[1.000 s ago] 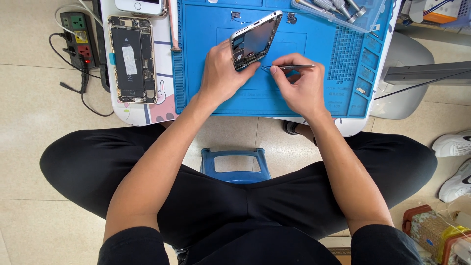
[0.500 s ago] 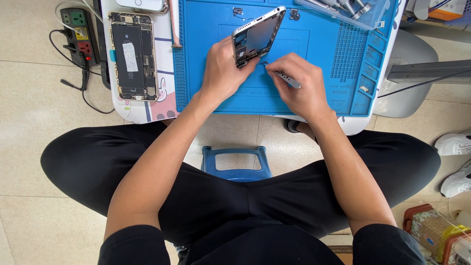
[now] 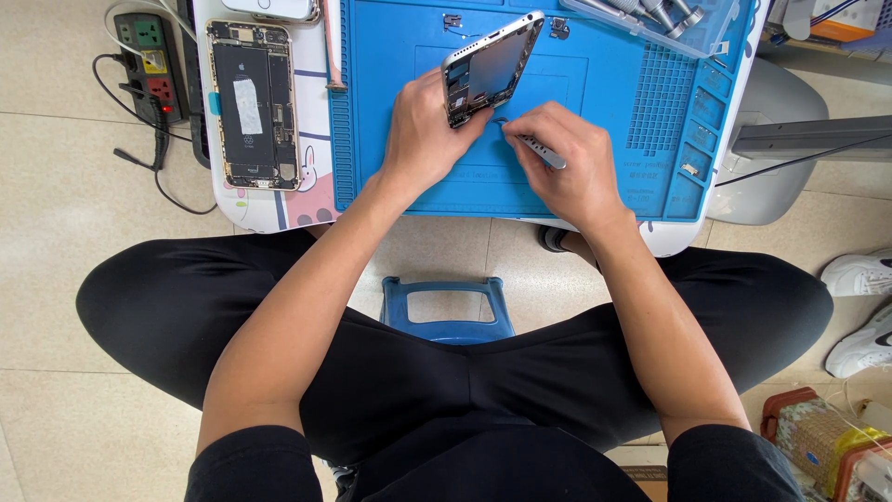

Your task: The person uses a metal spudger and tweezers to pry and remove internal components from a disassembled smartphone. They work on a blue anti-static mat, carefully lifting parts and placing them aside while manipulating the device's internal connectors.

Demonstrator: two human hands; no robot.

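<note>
The left hand (image 3: 423,130) is closed around one opened phone body (image 3: 491,67), holding it tilted on its edge above the blue work mat (image 3: 595,102); the phone body stands at 12 o'clock from the person, near the middle of the mat. The right hand (image 3: 562,158) is at 3 o'clock of the left one, just beside it, and its fingers are pinched together on one thin metal tool (image 3: 541,151), whose tip points toward the lower end of the phone body; whether the tip touches it, I cannot tell. At 9 o'clock of the mat one second opened phone (image 3: 253,104) lies flat with its inside up on the small white table (image 3: 279,209). At 9 o'clock of this phone, on the floor, is one power strip (image 3: 149,58) with black cables. At 1 o'clock of the hands there is one clear tray of tools (image 3: 650,20) on the mat's corner. At 6 o'clock, between the person's knees, one blue stool (image 3: 446,310) is seen. At 4 o'clock, two white shoes (image 3: 859,311) are on the floor.
</note>
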